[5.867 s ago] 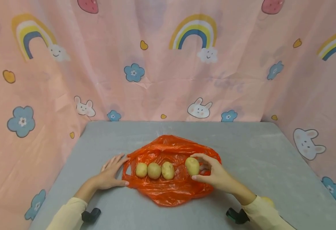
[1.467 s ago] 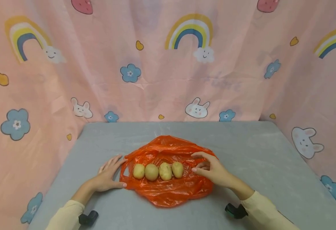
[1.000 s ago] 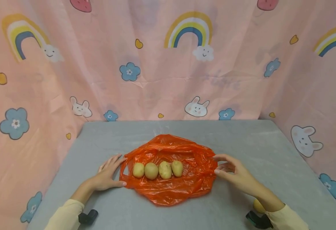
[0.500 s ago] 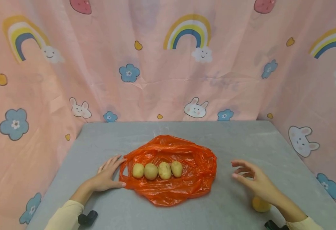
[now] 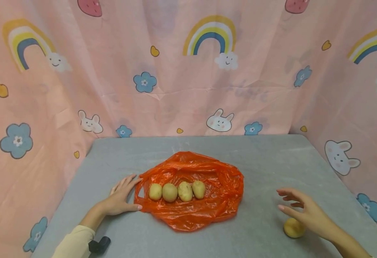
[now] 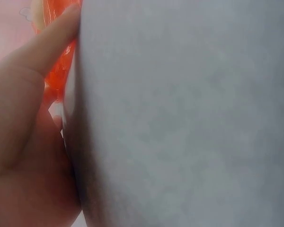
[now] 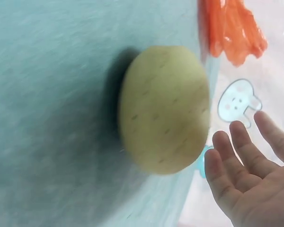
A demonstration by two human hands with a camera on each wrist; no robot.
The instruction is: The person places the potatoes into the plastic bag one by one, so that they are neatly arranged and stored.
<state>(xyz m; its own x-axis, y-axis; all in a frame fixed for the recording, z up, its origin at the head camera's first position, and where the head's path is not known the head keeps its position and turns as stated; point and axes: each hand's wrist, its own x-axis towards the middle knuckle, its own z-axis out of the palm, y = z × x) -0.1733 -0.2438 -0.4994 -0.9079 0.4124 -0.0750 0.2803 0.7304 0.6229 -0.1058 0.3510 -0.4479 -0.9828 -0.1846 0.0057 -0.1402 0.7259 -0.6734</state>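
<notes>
Several potatoes [image 5: 185, 191] lie side by side in a row on a spread-out orange-red plastic bag [image 5: 190, 222] in the head view. My left hand [image 5: 120, 199] rests on the table, fingers and thumb spread, with fingertips at the bag's left edge beside its handle hole. My right hand [image 5: 311, 215] hovers over the table on the right, fingers loosely bent, holding nothing. Just below it sits a single potato [image 5: 294, 228]. The right wrist view shows this potato [image 7: 165, 111] on the cloth, with the relaxed fingers [image 7: 241, 144] apart from it.
A grey cloth-covered table [image 5: 259, 154] carries everything. Behind and at both sides hangs a pink curtain [image 5: 182, 107] with rainbows, bunnies and flowers. A black wrist device [image 5: 99, 245] is strapped at the left cuff.
A potato held by my right hand has been laid at the row's right end and released. That hand has moved right and nearer, over the single potato. My left hand stays put.
</notes>
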